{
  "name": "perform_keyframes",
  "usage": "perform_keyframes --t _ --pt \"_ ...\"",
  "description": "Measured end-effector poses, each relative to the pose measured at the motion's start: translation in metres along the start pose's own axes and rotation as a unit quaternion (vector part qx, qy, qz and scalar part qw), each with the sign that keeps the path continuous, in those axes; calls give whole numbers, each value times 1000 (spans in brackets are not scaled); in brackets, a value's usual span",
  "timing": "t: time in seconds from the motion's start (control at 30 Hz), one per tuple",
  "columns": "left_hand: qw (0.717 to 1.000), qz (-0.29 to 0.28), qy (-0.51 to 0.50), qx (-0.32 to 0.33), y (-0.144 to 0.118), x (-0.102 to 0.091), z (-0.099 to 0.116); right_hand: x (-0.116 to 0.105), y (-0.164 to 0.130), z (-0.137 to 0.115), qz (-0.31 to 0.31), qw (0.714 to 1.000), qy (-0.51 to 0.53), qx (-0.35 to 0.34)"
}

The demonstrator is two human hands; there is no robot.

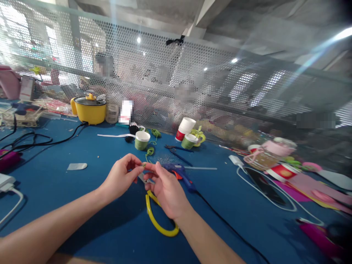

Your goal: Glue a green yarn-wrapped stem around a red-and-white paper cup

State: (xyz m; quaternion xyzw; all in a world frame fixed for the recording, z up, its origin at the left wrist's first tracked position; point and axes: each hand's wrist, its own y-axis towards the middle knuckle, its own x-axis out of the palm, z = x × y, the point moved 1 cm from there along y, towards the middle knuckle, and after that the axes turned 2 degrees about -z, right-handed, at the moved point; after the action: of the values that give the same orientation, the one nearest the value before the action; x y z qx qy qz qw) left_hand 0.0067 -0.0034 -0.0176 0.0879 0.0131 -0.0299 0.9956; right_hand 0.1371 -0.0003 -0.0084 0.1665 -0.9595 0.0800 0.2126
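Head view: left hand [120,178] pinches yarn [144,165]; right hand [171,190] meets it, grip unclear, scissors [154,222] below its palm, glue gun [187,181] beside

A thin strand of green yarn [150,151] runs from a small loose tangle on the table [110,154] to the fingertips of the left hand [118,176], where a tiny green bit shows. Scissors [150,213] with a looped yellow handle and metal blades sit beneath the right hand [170,189], partly hidden, blades angled away leftward.
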Motion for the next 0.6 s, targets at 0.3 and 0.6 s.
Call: perform_keyframes --t 0.3,0.6 --pt "999 -29 43 4 1 -3 9 1 -1 -2 1 1000 -10 -4" --pt "998 -51 33 11 0 -5 18 1 -3 -6 -17 999 -20 -21"
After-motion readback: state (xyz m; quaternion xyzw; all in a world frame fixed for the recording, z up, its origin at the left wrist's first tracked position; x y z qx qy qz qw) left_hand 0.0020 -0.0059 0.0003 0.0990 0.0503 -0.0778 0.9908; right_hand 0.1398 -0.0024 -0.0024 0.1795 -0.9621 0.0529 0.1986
